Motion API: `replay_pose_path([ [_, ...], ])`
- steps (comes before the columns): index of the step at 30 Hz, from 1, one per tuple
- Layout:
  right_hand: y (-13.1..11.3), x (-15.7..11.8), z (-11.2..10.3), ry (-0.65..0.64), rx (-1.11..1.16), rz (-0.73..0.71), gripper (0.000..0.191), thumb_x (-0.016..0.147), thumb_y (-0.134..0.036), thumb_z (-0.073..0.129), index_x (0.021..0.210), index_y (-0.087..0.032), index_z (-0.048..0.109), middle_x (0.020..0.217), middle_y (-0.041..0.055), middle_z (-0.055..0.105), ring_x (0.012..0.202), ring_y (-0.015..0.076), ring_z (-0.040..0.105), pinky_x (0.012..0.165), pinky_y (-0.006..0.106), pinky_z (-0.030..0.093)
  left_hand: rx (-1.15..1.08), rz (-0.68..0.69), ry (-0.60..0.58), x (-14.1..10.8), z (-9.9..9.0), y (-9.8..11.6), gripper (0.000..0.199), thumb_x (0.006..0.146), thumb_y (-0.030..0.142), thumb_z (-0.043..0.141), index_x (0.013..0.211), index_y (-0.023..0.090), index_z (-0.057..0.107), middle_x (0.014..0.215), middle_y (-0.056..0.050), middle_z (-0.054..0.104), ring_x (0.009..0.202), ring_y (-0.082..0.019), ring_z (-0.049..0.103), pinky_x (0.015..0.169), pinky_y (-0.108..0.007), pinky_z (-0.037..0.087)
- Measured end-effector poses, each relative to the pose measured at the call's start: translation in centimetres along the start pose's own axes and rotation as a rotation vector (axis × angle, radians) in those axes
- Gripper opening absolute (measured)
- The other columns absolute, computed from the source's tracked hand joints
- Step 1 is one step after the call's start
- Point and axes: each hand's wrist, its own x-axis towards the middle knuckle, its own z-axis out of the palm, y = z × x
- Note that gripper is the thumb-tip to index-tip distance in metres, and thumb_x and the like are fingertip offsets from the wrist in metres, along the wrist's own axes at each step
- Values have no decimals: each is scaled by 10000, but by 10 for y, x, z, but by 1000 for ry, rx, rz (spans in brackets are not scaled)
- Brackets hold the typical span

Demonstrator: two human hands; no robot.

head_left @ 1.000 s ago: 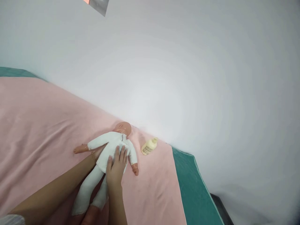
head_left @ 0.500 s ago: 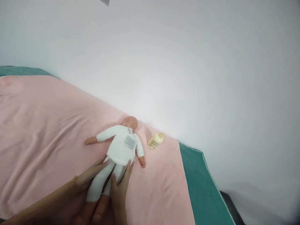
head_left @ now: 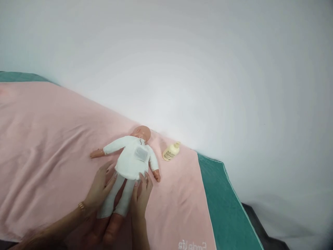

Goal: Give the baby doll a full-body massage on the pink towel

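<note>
A baby doll point(head_left: 132, 159) in a white long-sleeved top and whitish leggings lies stretched out, its bald head away from me and its arms spread. A greyish rectangular patch shows through the top. My left hand point(head_left: 100, 187), a bracelet on its wrist, is beside the doll's leg at the left, fingers apart and thumb at the upper leg. On the other side, my right hand point(head_left: 142, 196) rests with loosely bent, parted fingers at the hem of the top. The doll's lower legs are bare and partly in shadow.
A pale yellow bottle point(head_left: 171, 151) with printed text lies tilted right of the doll. Beneath everything is a pink blanket point(head_left: 179, 198) over a green cover point(head_left: 221, 194). The white wall point(head_left: 166, 69) rises directly behind the doll's head.
Both hands have loosened from around the doll's upper legs. My left hand has moved outward to the left, and my right hand slightly to the right. The view has shifted a little.
</note>
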Motion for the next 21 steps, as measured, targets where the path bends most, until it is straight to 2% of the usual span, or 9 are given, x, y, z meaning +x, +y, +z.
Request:
replay_pose_path([
  [2, 4, 11, 0, -5, 22, -85, 303, 980, -304, 405, 1180, -223, 617, 1230, 132, 571, 1204, 248, 513, 980, 451, 448, 63, 158, 0, 8, -4, -1, 339, 941, 302, 468, 1254, 195, 540, 1260, -138, 588, 1212, -314, 511, 1011, -535, 425],
  [5, 12, 24, 2, 17, 64, -163, 312, 984, -307, 380, 1063, -209, 666, 1090, 110, 612, 1093, 226, 551, 940, 415, 443, 112, 447, -144, 21, -8, 2, 248, 938, 205, 465, 1130, 218, 622, 1179, -73, 636, 1176, -246, 521, 1033, -430, 403],
  [7, 16, 29, 4, 18, 81, -180, 329, 984, -310, 374, 1016, -201, 683, 1025, 98, 623, 1031, 217, 563, 913, 397, 437, 128, 518, -221, 29, -6, 4, 240, 953, 212, 449, 1088, 211, 647, 1118, -66, 653, 1132, -225, 532, 1003, -387, 409],
  [9, 19, 31, 7, -16, 92, -164, 339, 983, -305, 373, 979, -200, 696, 984, 87, 631, 995, 210, 568, 892, 379, 434, 148, 506, -291, 35, -2, 4, 239, 964, 261, 440, 1025, 204, 664, 1057, -63, 661, 1072, -221, 546, 959, -371, 418],
  [13, 16, 32, 13, -91, 111, -63, 332, 980, -286, 386, 945, -208, 706, 968, 73, 648, 997, 202, 565, 886, 355, 428, 187, 394, -385, 39, 7, -4, 256, 964, 330, 443, 932, 202, 662, 1001, -58, 663, 986, -224, 556, 894, -364, 428],
  [21, 13, 38, 18, -140, 152, 27, 346, 983, -282, 384, 899, -212, 712, 945, 60, 647, 966, 198, 560, 883, 345, 418, 197, 337, -430, 46, 8, -7, 217, 955, 337, 479, 926, 200, 645, 997, -53, 653, 989, -226, 541, 879, -350, 411],
])
